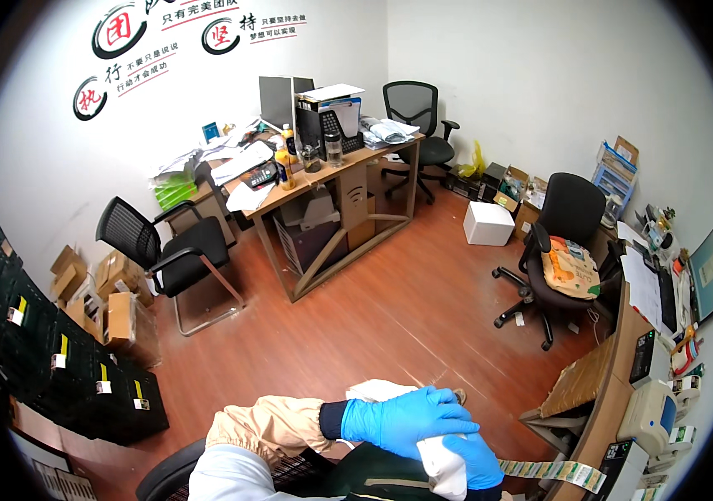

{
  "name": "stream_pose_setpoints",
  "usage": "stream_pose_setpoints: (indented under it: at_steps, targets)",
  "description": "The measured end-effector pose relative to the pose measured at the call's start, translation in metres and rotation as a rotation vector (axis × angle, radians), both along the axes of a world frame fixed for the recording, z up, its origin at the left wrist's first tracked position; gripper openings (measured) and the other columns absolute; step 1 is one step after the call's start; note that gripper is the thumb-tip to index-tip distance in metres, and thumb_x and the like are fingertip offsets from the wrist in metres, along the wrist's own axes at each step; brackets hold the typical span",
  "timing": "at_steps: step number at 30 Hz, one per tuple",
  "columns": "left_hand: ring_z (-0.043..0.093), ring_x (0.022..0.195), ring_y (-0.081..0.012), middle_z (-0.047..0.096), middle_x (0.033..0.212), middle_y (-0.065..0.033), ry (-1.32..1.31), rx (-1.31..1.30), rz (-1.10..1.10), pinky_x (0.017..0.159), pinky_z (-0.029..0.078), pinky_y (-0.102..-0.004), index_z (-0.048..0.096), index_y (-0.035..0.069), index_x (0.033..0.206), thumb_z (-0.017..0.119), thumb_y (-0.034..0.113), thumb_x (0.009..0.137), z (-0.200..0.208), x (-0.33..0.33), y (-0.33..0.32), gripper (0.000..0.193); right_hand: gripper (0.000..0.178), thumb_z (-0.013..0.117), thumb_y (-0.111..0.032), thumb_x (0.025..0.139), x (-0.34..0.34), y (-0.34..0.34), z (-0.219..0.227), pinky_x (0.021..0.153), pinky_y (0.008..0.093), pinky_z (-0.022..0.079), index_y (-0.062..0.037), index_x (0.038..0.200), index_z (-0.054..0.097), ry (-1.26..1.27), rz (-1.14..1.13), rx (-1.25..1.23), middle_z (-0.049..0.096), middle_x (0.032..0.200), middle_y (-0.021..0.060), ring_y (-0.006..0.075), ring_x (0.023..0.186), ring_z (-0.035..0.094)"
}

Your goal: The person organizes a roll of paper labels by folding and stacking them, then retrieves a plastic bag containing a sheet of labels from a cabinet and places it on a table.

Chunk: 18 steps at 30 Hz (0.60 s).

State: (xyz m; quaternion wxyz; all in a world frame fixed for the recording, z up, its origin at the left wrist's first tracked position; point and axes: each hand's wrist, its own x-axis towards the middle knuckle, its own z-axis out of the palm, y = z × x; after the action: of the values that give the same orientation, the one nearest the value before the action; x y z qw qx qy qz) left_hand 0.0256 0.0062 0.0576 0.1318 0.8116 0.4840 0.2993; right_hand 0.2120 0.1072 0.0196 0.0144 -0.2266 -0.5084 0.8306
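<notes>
**Two gloved hands closing on a white parcel at the lower edge of an office view**

The left hand (402, 420), in a blue glove, is lying across the top of a white soft parcel (440, 455), its fingers (448, 409) spread a little and curling over the package toward the right. The right hand (475, 459), also gloved in blue, is gripping the same parcel from underneath on its right side, so the package is being pressed between the two hands just above the person's lap. A tan sleeve (269, 426) with a dark cuff is covering the left forearm. A strip of printed labels (553, 472) is trailing from near the right hand toward the wooden counter (599, 401) at the right; whether the hand is touching the strip cannot be told.

On that counter, a label printer (649, 413) and a dark monitor (710, 271) are sitting among small items. A black office chair (561, 250) with a patterned bag on its seat is standing just left of the counter. A white box (488, 223) is resting on the reddish wooden floor (373, 317) farther back. A wooden desk (323, 196) piled with papers, bottles and a monitor is standing against the far wall, with another black chair (164, 246) to its left. Dark crates (56, 367) with yellow and white tags are stacked along the left, and cardboard boxes (110, 301) are lying behind them
</notes>
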Motion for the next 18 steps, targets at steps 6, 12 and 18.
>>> stream_pose_setpoints:
  at_steps: [6,12,18]
  targets:
    - [0.05,0.116,-0.0345,0.052,0.128,-0.0113,-0.521,-0.374,0.044,0.098,0.042,-0.0403,0.05,0.008,0.126,0.062,0.041,0.088,0.012,-0.006,-0.004,0.051,0.069,0.051,-0.049,0.089,0.002,-0.001,-0.009,0.096,0.0389,0.044,-0.0019,0.137,0.037,0.322,-0.02,-0.344,0.052,0.124,0.0189,0.0291,0.11,0.055]
    - [0.047,0.121,-0.0181,0.05,0.132,-0.0102,-1.244,-0.518,0.011,0.1,0.041,-0.0349,0.034,0.003,0.143,0.053,0.052,0.093,-0.018,0.0,-0.007,0.073,0.051,0.069,-0.018,0.085,-0.01,-0.016,0.004,0.089,0.0385,0.051,0.0023,0.128,0.049,0.226,-0.253,-0.086,0.06,0.116,0.0161,0.0258,0.106,0.061]
    - [0.046,0.123,-0.0191,0.049,0.135,-0.0092,-1.092,-0.315,-0.087,0.106,0.037,-0.0353,0.031,0.007,0.146,0.066,0.036,0.088,-0.006,0.01,-0.001,0.074,0.043,0.068,-0.009,0.085,-0.023,-0.024,0.004,0.088,0.0337,0.051,-0.0017,0.124,0.051,0.129,-0.319,0.404,0.059,0.116,0.0102,0.019,0.106,0.059]
